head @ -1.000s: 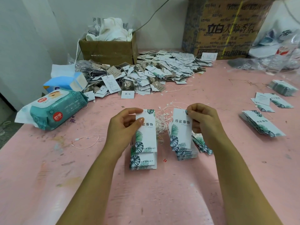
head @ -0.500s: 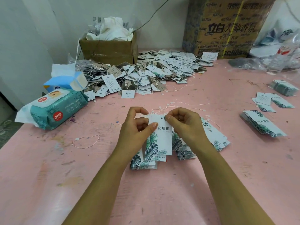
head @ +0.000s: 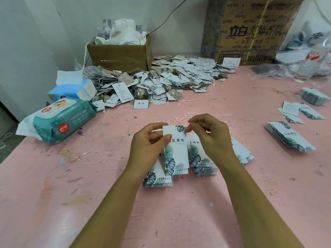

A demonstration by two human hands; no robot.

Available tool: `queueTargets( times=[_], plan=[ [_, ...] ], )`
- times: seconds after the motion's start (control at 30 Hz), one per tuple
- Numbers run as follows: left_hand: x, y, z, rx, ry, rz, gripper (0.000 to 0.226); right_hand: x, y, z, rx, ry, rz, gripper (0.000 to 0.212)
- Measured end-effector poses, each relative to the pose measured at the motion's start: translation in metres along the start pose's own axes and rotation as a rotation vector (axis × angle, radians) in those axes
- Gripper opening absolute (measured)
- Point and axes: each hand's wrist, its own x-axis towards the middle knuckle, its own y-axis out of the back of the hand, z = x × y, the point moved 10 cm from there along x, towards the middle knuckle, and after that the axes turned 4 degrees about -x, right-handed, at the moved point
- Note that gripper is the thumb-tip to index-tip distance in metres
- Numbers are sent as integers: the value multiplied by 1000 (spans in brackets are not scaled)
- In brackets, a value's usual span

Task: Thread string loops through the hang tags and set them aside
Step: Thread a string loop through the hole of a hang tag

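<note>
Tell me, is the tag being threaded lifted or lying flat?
Lifted: the left hand pinches the hang tag by its edge above the stacks on the table; the right hand pinches at its top corner.

You are getting passing room across the near pink table (head: 53, 203); the wipes pack (head: 60, 120), tag heap (head: 170, 81) and right-hand tag stack (head: 290, 136) are blocking the far sides.

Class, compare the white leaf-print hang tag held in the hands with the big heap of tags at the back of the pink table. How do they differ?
The white leaf-print hang tag is one card held up by the left hand, the right hand pinching its top corner; the heap of tags lies jumbled on the pink table. The held tag is leaf-printed; the heap mixes white and brown cards, many strung. Both are paper tags.
</note>
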Motion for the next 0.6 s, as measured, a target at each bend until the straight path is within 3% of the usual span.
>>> queueTargets(
  times=[0.2,0.4,0.6],
  plan=[
    [0,3,2,26,-2,16,28,-1,-6,4,-42,-29,-24,24],
    [-2,-1,7,-9,-12,13,30,-3,-3,-9,-208,89,24,7],
    [-3,-4,7,-16,-21,9,32,-5,-14,-16,-353,178,-19,5]
  ],
)
